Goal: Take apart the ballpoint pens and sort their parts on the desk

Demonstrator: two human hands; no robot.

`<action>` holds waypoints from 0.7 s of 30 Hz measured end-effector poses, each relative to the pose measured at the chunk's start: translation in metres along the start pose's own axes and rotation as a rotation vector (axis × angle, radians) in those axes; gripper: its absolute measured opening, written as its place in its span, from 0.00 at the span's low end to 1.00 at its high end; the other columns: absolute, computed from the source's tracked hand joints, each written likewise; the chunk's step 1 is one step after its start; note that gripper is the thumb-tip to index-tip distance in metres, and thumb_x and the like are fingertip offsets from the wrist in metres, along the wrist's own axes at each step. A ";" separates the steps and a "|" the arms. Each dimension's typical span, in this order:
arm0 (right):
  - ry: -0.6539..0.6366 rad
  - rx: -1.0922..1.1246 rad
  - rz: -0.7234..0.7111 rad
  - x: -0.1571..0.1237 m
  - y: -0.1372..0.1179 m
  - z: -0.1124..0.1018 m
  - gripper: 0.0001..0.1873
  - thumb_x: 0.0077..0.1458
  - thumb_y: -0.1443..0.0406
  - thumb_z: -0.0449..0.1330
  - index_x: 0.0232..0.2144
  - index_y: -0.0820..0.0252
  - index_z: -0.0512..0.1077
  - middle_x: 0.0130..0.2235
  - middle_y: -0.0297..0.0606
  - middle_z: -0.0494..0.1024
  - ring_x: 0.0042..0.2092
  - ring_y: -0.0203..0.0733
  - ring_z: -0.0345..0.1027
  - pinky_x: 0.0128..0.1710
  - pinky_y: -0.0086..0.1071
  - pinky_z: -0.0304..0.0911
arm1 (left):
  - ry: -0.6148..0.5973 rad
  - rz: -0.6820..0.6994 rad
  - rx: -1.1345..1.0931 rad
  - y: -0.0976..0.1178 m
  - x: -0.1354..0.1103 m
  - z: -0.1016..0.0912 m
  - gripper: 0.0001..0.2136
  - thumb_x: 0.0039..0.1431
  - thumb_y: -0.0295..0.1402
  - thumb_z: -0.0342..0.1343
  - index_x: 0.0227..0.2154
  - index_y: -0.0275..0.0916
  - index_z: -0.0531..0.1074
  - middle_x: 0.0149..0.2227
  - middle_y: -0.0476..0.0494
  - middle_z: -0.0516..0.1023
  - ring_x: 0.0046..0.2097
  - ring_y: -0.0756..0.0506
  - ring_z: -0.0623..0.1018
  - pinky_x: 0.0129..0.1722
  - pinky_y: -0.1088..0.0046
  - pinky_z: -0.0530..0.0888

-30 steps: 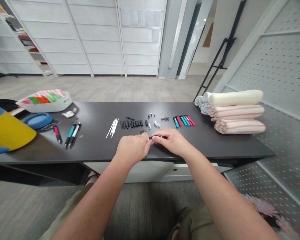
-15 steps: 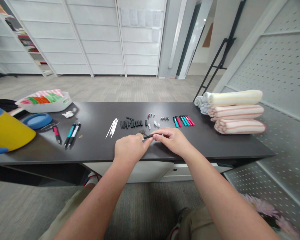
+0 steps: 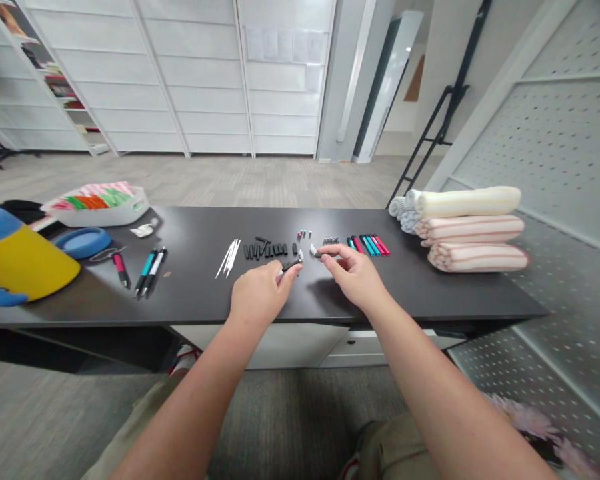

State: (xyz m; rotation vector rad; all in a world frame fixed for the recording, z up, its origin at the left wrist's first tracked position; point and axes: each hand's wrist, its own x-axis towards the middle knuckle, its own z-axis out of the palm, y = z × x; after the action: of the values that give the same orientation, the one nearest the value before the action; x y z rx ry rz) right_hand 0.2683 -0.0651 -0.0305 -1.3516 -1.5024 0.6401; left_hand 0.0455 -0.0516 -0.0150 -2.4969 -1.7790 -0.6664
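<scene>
My left hand (image 3: pixel 259 291) is closed in a pinch on a slim black pen part (image 3: pixel 291 265) whose tip points right. To its right, my right hand (image 3: pixel 354 270) has thumb and forefinger around a small dark piece (image 3: pixel 319 255), mostly covered by the fingertips. The two hands are apart. Small white parts (image 3: pixel 313 249) lie just beyond the right fingertips. Black grip sleeves (image 3: pixel 267 249) and thin white refills (image 3: pixel 229 258) are laid out beyond and left of my left hand. Silver tips (image 3: pixel 331 241) and red and teal pen barrels (image 3: pixel 369 245) lie past my right hand.
At the left of the dark table (image 3: pixel 195 293) are several assembled pens (image 3: pixel 147 272), a yellow and blue object (image 3: pixel 25 260), a blue round lid (image 3: pixel 83 242) and a white basket (image 3: pixel 100 213). Rolled towels (image 3: pixel 473 230) are stacked at the right. A perforated panel (image 3: pixel 570 153) stands beyond them.
My hands have drawn apart; earlier both held the ends of one black pen part. The left keeps a black part, while the right now pinches a small dark piece near the white parts.
</scene>
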 end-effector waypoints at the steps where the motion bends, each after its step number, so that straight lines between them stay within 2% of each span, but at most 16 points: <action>1: -0.001 -0.023 -0.014 -0.001 -0.001 0.001 0.17 0.64 0.52 0.61 0.49 0.54 0.79 0.32 0.34 0.78 0.24 0.34 0.58 0.24 0.30 0.52 | 0.010 0.009 -0.058 -0.003 0.001 0.001 0.27 0.71 0.55 0.45 0.28 0.40 0.74 0.28 0.42 0.80 0.31 0.43 0.79 0.29 0.69 0.57; 6: -0.036 -0.097 -0.093 -0.005 -0.009 0.010 0.15 0.62 0.56 0.63 0.49 0.53 0.79 0.41 0.36 0.82 0.26 0.34 0.64 0.28 0.31 0.60 | 0.015 -0.004 -0.384 -0.014 0.004 0.002 0.17 0.68 0.49 0.54 0.37 0.41 0.78 0.30 0.48 0.81 0.31 0.47 0.77 0.32 0.73 0.63; 9: 0.002 -0.153 -0.104 -0.006 -0.013 0.018 0.13 0.59 0.56 0.67 0.44 0.54 0.78 0.41 0.36 0.83 0.27 0.34 0.67 0.30 0.31 0.62 | 0.023 -0.035 -0.482 -0.018 0.004 -0.001 0.16 0.68 0.48 0.54 0.38 0.41 0.78 0.29 0.50 0.80 0.31 0.49 0.76 0.32 0.75 0.64; 12: 0.043 -0.284 -0.149 -0.003 -0.017 0.026 0.11 0.58 0.56 0.68 0.40 0.55 0.78 0.34 0.34 0.81 0.29 0.36 0.70 0.31 0.31 0.63 | 0.062 -0.075 -0.500 -0.025 0.002 -0.007 0.16 0.69 0.47 0.52 0.34 0.41 0.76 0.26 0.53 0.76 0.28 0.50 0.72 0.30 0.75 0.62; 15: 0.063 -0.397 -0.211 0.004 -0.021 0.030 0.09 0.60 0.58 0.67 0.40 0.55 0.78 0.32 0.33 0.80 0.30 0.38 0.71 0.33 0.31 0.63 | 0.085 -0.106 -0.496 -0.035 -0.002 -0.012 0.16 0.69 0.46 0.52 0.31 0.41 0.74 0.23 0.54 0.72 0.27 0.51 0.70 0.29 0.75 0.61; 18: 0.090 -0.476 -0.267 0.013 -0.025 0.032 0.06 0.62 0.61 0.66 0.41 0.54 0.79 0.34 0.34 0.82 0.33 0.40 0.73 0.36 0.33 0.65 | 0.096 -0.116 -0.478 -0.046 -0.009 -0.014 0.15 0.68 0.45 0.53 0.31 0.41 0.75 0.24 0.54 0.73 0.27 0.50 0.71 0.30 0.75 0.61; 21: 0.128 -0.559 -0.324 0.020 -0.025 0.035 0.08 0.66 0.63 0.62 0.45 0.54 0.80 0.41 0.37 0.85 0.39 0.44 0.76 0.42 0.36 0.67 | 0.111 -0.112 -0.435 -0.057 -0.015 -0.015 0.13 0.67 0.44 0.54 0.32 0.41 0.75 0.24 0.53 0.74 0.29 0.50 0.73 0.32 0.75 0.62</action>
State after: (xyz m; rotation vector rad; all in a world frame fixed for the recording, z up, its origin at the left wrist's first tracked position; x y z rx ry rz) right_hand 0.2276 -0.0443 -0.0158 -1.4707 -1.8170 -0.0837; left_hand -0.0151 -0.0486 -0.0205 -2.5487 -1.9158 -1.2987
